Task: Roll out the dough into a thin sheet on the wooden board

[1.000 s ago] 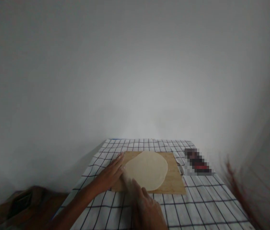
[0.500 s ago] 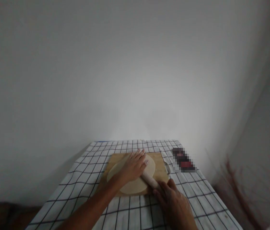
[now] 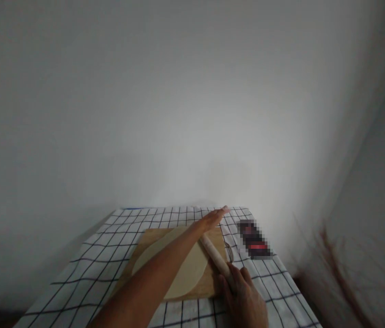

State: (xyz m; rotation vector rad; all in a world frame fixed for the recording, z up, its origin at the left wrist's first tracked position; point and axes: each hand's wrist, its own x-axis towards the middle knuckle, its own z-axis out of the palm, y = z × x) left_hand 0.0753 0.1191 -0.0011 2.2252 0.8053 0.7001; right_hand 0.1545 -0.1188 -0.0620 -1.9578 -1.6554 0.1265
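A wooden rolling pin point(image 3: 215, 256) slants across the right part of a thin, pale sheet of dough point(image 3: 188, 275). The dough lies on a wooden board point(image 3: 210, 288). My right hand point(image 3: 245, 296) wraps its fingers round the pin's near end, by the board's front right corner. At the far end, my left hand point(image 3: 213, 218) reaches over the pin with fingers stretched out. It covers that end, so the contact there is hidden. My left forearm crosses above the dough and blocks part of it.
A white cloth with dark check lines point(image 3: 178, 314) covers the table. A pixelated dark and red item point(image 3: 254, 240) lies right of the board, and a thin loop point(image 3: 229, 252) sits at the board's right edge. Behind stands a pale wall point(image 3: 192, 114); brown branches point(image 3: 339, 273) are at right.
My left hand has moved right and away from me, over the pin's far end. More of the pin shows, further right on the dough. My right hand stays on the near end.
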